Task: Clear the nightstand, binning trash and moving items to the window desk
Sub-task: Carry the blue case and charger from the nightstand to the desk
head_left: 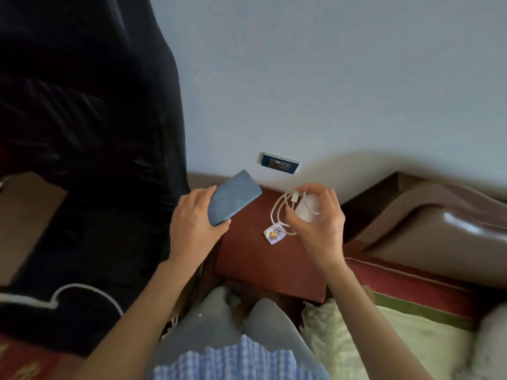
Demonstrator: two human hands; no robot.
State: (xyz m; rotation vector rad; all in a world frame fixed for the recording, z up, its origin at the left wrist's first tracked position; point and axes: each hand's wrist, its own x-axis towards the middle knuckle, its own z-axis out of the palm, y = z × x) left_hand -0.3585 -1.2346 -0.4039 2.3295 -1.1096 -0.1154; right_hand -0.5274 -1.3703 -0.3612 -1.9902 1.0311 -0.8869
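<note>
Left grip (196,223) curled round blue case (233,196); right grip (315,218) pinching white charger (308,207), cable (279,212) dangling over nightstand surface (247,253). Small wrapper (273,235) lies mid-surface. Advice: gather loose cable loops before lifting; bin wrapper.

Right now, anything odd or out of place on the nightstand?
One small crumpled wrapper lies alone on the nightstand, likely trash. Otherwise nothing stands out: the left hand holds a blue case, and the right hand holds a white charger with its cable looped.
</note>
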